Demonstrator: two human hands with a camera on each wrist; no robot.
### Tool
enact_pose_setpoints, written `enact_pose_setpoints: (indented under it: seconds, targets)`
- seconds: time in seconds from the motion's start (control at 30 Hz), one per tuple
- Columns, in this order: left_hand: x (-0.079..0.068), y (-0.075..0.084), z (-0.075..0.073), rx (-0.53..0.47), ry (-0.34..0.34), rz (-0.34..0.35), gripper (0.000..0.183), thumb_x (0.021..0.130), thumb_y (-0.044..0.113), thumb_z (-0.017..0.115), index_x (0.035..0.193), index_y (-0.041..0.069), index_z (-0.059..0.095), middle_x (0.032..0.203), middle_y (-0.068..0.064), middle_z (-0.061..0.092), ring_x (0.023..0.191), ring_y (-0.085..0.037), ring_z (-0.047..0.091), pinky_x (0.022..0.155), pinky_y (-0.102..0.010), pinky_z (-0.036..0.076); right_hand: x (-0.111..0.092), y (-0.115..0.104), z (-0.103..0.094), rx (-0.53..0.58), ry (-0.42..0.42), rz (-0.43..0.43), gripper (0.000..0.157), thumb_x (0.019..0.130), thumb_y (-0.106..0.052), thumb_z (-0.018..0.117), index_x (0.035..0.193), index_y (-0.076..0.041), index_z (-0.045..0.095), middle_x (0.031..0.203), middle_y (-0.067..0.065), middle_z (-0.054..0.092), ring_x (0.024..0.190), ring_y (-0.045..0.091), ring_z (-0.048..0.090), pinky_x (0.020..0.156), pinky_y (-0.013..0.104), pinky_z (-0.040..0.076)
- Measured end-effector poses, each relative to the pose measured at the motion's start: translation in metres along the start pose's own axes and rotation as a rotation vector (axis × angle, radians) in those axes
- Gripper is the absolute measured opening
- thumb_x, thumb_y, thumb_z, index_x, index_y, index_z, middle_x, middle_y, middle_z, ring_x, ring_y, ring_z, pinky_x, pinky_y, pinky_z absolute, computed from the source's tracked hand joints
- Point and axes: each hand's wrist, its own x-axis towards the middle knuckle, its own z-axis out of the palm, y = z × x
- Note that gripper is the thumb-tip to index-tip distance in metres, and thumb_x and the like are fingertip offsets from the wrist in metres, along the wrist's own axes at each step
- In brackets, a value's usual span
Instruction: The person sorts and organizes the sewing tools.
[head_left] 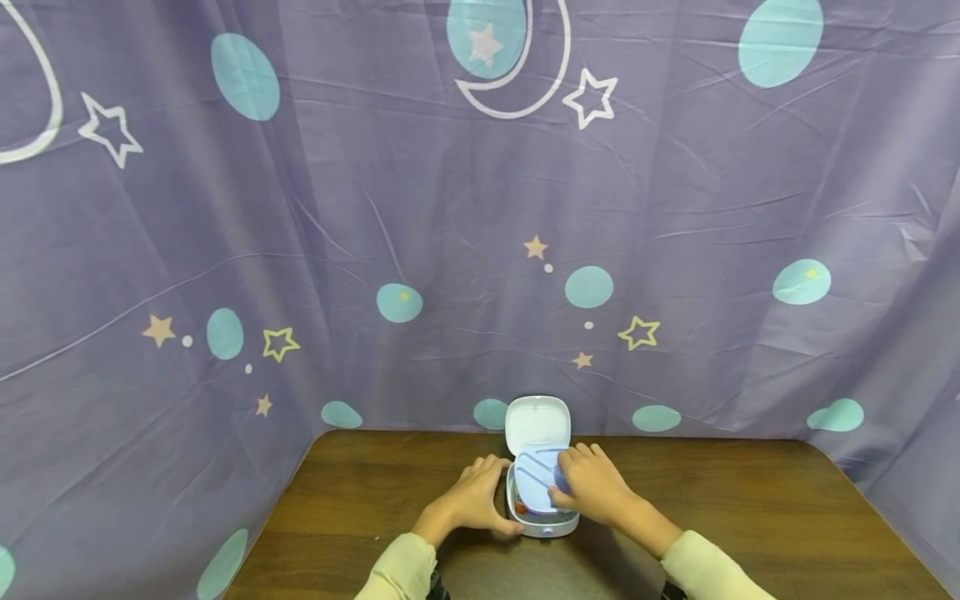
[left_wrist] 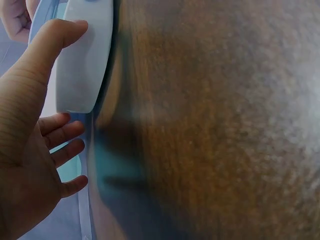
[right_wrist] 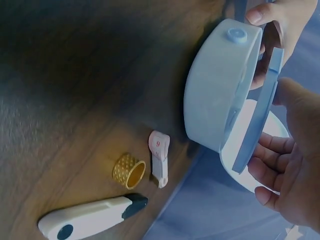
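Observation:
A white box (head_left: 534,530) stands on the table with its rounded lid (head_left: 537,423) tipped up at the back. My left hand (head_left: 476,496) holds the box's left side, thumb (left_wrist: 65,32) against the front wall and fingers toward the rear. Between thumb and fingers, my right hand (head_left: 597,487) grips a light-blue tray insert (head_left: 534,477) by its right edge. That insert is tilted over the open box, as the right wrist view (right_wrist: 257,120) also shows. Something small and orange-red (head_left: 520,506) shows inside the box below it; the insert hides most of the contents.
Beside the box lie a gold dimpled thimble (right_wrist: 128,171), a small pale strip-like piece with red markings (right_wrist: 159,157) and a white tool with a dark tip (right_wrist: 92,217). The brown wooden table (head_left: 360,500) meets a purple patterned curtain (head_left: 450,367) behind.

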Motion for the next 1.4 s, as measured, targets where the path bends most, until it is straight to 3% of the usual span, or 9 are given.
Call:
enact_pose_setpoints:
  seconds: [0.2,0.47,0.8,1.4]
  targets:
    - [-0.002,-0.002,0.003,-0.012,-0.007,-0.021,0.099,0.066,0.057,0.088,0.142,0.009,0.048,0.126,0.001,0.055,0.110,-0.013,0.047,0.102,-0.040,0.043,0.000,-0.004,0.004,-0.007,-0.027,0.008,0.036,0.081,-0.041,0.076,0.083,-0.012,0.054,0.072,-0.006,0.047,0.070,0.011,0.035,0.067,0.028,0.030]
    - [0.001,-0.001,0.005,0.000,0.028,-0.007,0.104,0.064,0.058,0.088,0.145,0.008,0.045,0.131,-0.002,0.054,0.115,-0.017,0.049,0.104,-0.043,0.044,0.001,-0.008,0.010,-0.042,0.011,-0.008,0.039,0.078,-0.044,0.077,0.079,-0.015,0.051,0.069,-0.007,0.046,0.067,0.011,0.035,0.066,0.027,0.027]
    - [0.002,0.002,0.004,-0.001,0.045,0.028,0.104,0.066,0.059,0.087,0.145,0.005,0.045,0.130,-0.004,0.055,0.112,-0.017,0.049,0.099,-0.040,0.045,-0.002,-0.015,0.018,-0.078,-0.032,0.023,0.039,0.078,-0.044,0.075,0.080,-0.012,0.054,0.076,0.000,0.060,0.072,0.018,0.050,0.070,0.032,0.033]
    - [0.005,0.003,0.003,0.000,0.046,0.029,0.100,0.066,0.060,0.088,0.143,0.011,0.047,0.127,-0.001,0.055,0.108,-0.014,0.047,0.095,-0.036,0.044,0.000,-0.019,0.021,-0.088,-0.054,0.051,0.039,0.080,-0.046,0.074,0.080,-0.011,0.058,0.075,0.001,0.060,0.072,0.017,0.050,0.068,0.032,0.035]
